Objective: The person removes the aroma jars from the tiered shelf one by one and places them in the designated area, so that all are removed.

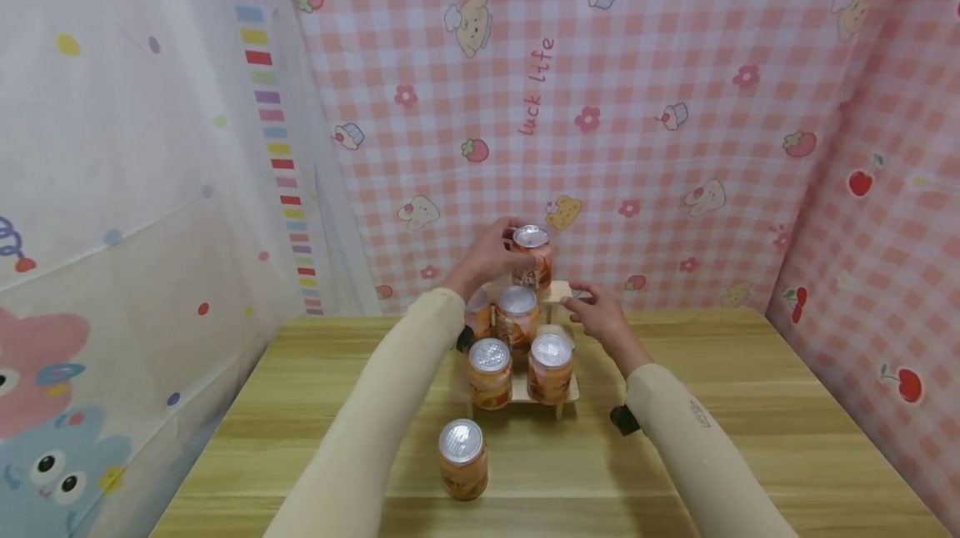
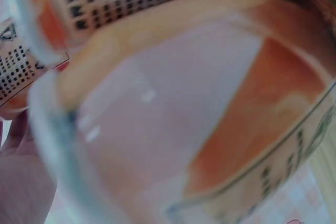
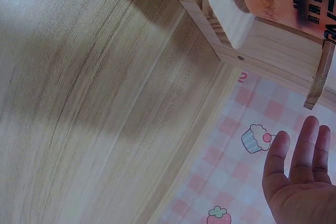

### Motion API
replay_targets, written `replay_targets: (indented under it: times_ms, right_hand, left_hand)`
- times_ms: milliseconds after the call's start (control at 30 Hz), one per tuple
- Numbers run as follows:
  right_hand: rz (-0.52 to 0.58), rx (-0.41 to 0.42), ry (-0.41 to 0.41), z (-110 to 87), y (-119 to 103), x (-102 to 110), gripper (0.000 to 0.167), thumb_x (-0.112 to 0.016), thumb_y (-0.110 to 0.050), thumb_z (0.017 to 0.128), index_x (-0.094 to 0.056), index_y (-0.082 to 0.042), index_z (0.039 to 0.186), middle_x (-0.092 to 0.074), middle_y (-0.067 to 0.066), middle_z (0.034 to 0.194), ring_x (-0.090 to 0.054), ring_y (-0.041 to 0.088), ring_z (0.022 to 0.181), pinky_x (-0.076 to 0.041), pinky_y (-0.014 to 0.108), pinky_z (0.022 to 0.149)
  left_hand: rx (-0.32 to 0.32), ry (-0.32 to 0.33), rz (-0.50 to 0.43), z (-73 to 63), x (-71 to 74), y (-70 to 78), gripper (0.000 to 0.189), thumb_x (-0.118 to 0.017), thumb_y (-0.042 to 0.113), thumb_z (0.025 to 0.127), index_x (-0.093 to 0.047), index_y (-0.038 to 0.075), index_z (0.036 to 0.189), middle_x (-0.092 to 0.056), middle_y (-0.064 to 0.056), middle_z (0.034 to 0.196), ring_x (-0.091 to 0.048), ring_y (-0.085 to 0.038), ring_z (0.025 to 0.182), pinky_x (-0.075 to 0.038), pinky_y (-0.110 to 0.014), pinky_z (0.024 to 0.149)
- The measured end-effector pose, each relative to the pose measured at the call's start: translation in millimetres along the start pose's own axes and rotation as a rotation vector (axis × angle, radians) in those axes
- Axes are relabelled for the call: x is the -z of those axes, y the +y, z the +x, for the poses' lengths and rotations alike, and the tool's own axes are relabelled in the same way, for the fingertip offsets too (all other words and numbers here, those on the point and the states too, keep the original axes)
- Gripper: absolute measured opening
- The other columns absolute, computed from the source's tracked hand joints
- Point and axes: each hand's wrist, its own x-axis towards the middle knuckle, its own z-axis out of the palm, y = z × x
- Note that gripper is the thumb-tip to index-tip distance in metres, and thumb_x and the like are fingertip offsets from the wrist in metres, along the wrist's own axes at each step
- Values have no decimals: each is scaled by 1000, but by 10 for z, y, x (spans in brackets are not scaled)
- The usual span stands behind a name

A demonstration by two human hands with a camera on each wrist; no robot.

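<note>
At the top tier (image 1: 560, 291), vertical can (image 1: 536, 276); lid (image 1: 532, 236) up

On my screen the stand (image 1: 557, 292) is pale wood. Cans (image 1: 550, 377) on it: orange, silver lids (image 1: 551, 350). Loose can (image 1: 463, 473) in front of it, same colours. Behind it I get pink-and-white gingham cloth (image 1: 645, 47), strawberry-and-flower print. Left of it, white curtain (image 1: 172, 146), multicoloured dots. Under it, yellow-brown grained table (image 1: 337, 388). Cream sleeves (image 1: 375, 413) either side.
</note>
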Motion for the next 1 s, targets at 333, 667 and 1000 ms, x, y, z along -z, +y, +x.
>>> replay_targets:
  times_ms: [333, 667, 1000]
  right_hand:
    - [10, -5, 0, -9, -7, 3, 50, -59, -25, 100, -46, -9, 146, -55, 24, 135, -60, 37, 114, -47, 28, 68]
    - [6, -18, 0, 1, -7, -16, 50, -58, -26, 101, -45, -10, 146, -55, 23, 136, -59, 37, 116, -48, 31, 71]
    - [1, -27, -13, -15, -25, -14, 52, -58, -28, 101, -43, -9, 147, -54, 24, 137, -58, 37, 117, -44, 56, 97]
  left_hand:
    - [-32, 135, -45, -37, 319, 181, 68, -83, 27, 82, -48, 13, 139, -59, -7, 124, -56, -21, 111, -49, -38, 93]
    - [-66, 212, -69, -224, 690, 243, 68, -81, 26, 82, -47, 13, 140, -54, -8, 130, -54, -23, 111, -49, -41, 92]
    - [-83, 232, -54, -538, 1048, 225, 66, -82, 30, 81, -50, 14, 136, -56, -6, 126, -54, -23, 110, -48, -42, 91]
